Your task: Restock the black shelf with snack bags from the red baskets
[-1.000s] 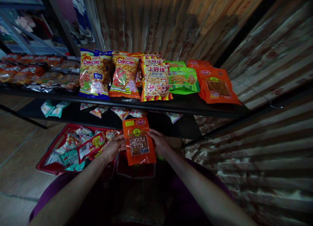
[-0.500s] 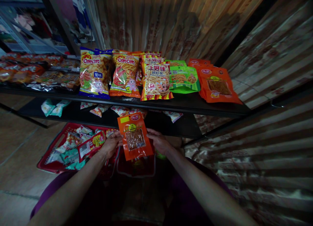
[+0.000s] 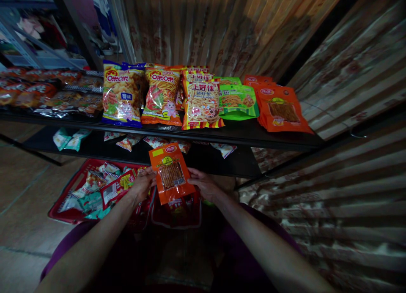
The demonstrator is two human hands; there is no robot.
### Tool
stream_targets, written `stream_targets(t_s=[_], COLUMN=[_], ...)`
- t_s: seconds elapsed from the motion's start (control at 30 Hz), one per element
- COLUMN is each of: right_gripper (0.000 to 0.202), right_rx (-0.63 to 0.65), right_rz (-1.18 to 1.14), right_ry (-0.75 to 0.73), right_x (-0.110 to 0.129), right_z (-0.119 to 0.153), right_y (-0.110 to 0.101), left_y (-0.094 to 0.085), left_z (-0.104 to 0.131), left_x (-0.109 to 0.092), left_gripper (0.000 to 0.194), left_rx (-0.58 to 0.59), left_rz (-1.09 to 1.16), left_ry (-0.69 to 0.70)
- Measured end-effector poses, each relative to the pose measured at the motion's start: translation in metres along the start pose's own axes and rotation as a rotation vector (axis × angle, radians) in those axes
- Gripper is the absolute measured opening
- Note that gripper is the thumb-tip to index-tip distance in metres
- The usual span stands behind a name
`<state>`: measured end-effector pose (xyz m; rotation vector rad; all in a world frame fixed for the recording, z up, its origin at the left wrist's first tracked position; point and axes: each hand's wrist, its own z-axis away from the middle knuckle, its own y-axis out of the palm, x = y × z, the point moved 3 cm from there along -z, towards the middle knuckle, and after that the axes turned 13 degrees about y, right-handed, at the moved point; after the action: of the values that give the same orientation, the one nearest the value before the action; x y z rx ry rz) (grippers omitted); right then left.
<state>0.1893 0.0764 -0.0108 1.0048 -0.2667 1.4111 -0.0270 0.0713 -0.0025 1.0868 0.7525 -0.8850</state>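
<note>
An orange snack bag [image 3: 171, 174] with a clear window showing brown sticks is held up in front of the lower shelf, its front towards me. My left hand [image 3: 144, 184] pinches its left edge, and my right hand [image 3: 204, 184] grips the right edge. Under the bag sits a red basket [image 3: 176, 228] with red packets inside, partly hidden by it. To the left, another red basket [image 3: 60, 219] holds several teal and white packets and a red snack packet [image 3: 119, 186]. Matching orange bags [image 3: 283, 110] stand at the upper shelf's right end.
Along the upper black shelf [image 3: 241, 136] stand blue crab-flavour bags [image 3: 122, 94], orange snack bags [image 3: 162, 96], prawn cracker bags [image 3: 202, 105] and green bags [image 3: 238, 102]. Small packets lie on the lower shelf [image 3: 228, 168]. A corrugated wall [image 3: 333, 200] rises at right.
Both hands have moved the orange bag slightly up and to the left, and it is tilted a little differently. More of the packets in the basket below now show.
</note>
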Motion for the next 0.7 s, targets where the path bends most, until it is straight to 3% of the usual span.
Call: stream_targets(t_s=[0.27, 0.57, 0.7], right_gripper=[0.050, 0.048, 0.049], right_rx=[-0.033, -0.059, -0.033], right_rz=[-0.020, -0.064, -0.068], right_ry=[-0.022, -0.081, -0.065], right_x=[-0.001, 0.002, 0.001], right_z=[-0.001, 0.000, 0.001], right_y=[-0.002, -0.002, 0.000], left_y=[0.006, 0.006, 0.003], left_z=[0.006, 0.014, 0.013], left_x=[-0.009, -0.001, 0.002], left_gripper=[0.016, 0.035, 0.040], left_rx=[0.046, 0.194, 0.196], left_rz=[-0.001, -0.072, -0.105], left_ry=[-0.051, -0.118, -0.099])
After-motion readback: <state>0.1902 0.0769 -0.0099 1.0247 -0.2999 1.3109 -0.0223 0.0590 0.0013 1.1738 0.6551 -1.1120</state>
